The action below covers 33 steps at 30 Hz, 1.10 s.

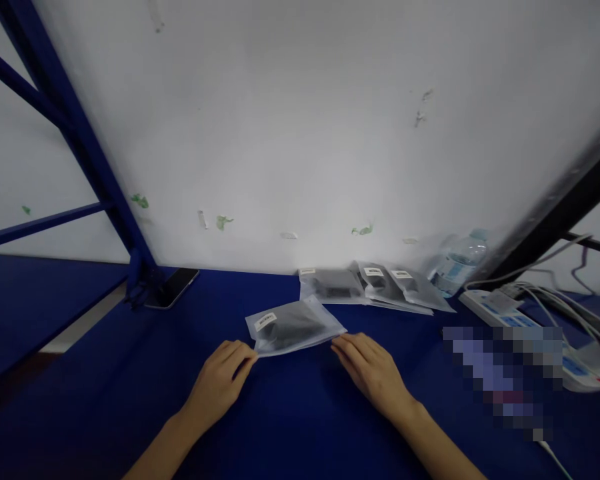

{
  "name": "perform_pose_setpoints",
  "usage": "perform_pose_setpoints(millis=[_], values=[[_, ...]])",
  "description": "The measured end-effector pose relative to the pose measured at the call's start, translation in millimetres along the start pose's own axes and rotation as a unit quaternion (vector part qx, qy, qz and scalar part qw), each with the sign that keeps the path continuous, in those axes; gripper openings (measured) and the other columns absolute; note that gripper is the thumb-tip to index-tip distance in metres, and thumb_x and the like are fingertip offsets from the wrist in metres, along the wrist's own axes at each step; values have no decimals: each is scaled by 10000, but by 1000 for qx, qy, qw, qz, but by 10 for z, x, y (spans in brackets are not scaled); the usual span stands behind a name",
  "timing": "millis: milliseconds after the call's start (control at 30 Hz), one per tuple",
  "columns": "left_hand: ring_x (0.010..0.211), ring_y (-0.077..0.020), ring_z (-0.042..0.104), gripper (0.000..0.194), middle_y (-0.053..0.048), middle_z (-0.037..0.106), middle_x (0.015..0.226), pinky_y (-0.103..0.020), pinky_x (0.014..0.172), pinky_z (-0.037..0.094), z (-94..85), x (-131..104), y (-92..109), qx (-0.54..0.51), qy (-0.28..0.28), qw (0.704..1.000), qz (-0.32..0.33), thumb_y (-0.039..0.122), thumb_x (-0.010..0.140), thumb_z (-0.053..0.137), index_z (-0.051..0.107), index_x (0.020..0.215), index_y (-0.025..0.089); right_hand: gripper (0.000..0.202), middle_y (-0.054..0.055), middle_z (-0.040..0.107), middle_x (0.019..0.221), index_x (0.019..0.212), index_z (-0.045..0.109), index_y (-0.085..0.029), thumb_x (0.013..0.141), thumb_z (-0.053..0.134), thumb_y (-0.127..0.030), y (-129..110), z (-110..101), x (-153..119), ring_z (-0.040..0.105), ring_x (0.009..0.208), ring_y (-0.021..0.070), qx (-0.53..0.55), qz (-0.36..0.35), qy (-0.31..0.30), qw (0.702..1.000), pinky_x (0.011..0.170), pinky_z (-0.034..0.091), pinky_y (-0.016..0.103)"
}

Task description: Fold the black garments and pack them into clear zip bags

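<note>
A translucent pouch (296, 328) with a dark item inside and a white label lies in the middle of the blue table, slightly tilted. My left hand (225, 377) pinches its lower left corner between thumb and fingers. At the lower right corner, my right hand (373, 372) has its fingers closed together on the pouch's edge; the thumb is hidden. Behind, against the wall, several similar labelled pouches (333, 285) lie side by side and partly overlap.
A phone (176, 288) lies at the back left by a blue metal post (87, 160). At the right are a clear bottle (459, 267), a white power strip (500, 312) with cables, and a pixelated object (495, 373). The blue table (300, 427) meets a white wall.
</note>
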<state>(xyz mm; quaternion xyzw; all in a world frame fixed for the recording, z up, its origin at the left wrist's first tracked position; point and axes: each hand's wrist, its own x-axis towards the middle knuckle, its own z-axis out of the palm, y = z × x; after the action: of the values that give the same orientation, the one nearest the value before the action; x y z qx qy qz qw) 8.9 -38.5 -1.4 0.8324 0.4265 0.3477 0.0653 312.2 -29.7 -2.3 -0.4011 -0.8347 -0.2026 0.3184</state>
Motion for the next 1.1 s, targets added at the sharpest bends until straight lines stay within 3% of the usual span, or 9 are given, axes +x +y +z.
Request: perform_pose_setpoints(millis=[167,300,467,600,700,800,867,933,1100], values=[[759,-152,586,163,0,640,817,-303,729,471,33,2,22,-5,6,1000,18,172,976,448,589,904,210,241,58,717,988,1103,645,-183,942,469,-154,-362,25,107,659,832,165,73,11,-23,997,770,538,310],[760,-154,586,192,-5,640,812,-307,736,479,35,11,25,-7,1,1000,11,189,982,428,594,888,209,312,79,694,1082,1209,602,-178,946,437,-152,-396,88,102,650,910,184,75,33,-40,996,845,531,342],[785,-163,596,198,-8,642,827,-314,749,490,34,17,58,-16,-14,1000,-1,195,980,422,598,896,223,457,26,681,746,1408,396,-168,954,354,-125,-413,171,174,625,613,152,32,49,-115,992,547,495,255],[806,-165,610,189,-10,635,861,-321,769,506,39,-3,88,-21,-44,999,-17,153,958,413,583,941,232,437,37,679,708,1365,440,-158,929,461,-182,-509,344,301,615,503,167,-29,55,-155,986,427,409,258],[958,-182,625,407,-54,621,1076,-340,830,526,6,26,27,1,-60,995,-76,35,861,408,505,1205,229,372,55,699,721,1269,532,-173,913,446,-110,-519,484,351,618,497,171,-42,50,-156,986,445,415,266],[1308,-235,433,700,-85,471,1410,-477,1063,377,-51,125,-120,52,-111,992,-40,-12,795,407,309,1435,252,312,38,694,700,1164,591,-210,928,417,-104,-476,548,359,625,537,167,-2,39,-111,993,493,440,262],[1397,-228,302,720,-59,374,1506,-501,1126,274,-77,193,-215,48,-175,983,15,12,830,405,242,1480,277,276,25,682,685,1082,617,-222,939,404,-119,-455,517,354,614,531,162,23,39,-88,995,500,442,264],[1402,-209,295,681,-58,343,1526,-473,1132,278,-80,228,-268,32,-212,976,41,54,881,391,206,1497,277,279,21,677,700,1002,629,-220,945,375,-119,-463,419,335,616,546,157,38,40,-93,994,495,438,260],[1410,-212,274,568,-72,331,1529,-468,1138,266,-3,142,-278,70,-227,970,45,154,960,339,205,1504,247,338,17,645,668,1128,599,-172,941,328,-97,-642,-10,129,616,557,151,64,29,-127,989,475,440,245]])
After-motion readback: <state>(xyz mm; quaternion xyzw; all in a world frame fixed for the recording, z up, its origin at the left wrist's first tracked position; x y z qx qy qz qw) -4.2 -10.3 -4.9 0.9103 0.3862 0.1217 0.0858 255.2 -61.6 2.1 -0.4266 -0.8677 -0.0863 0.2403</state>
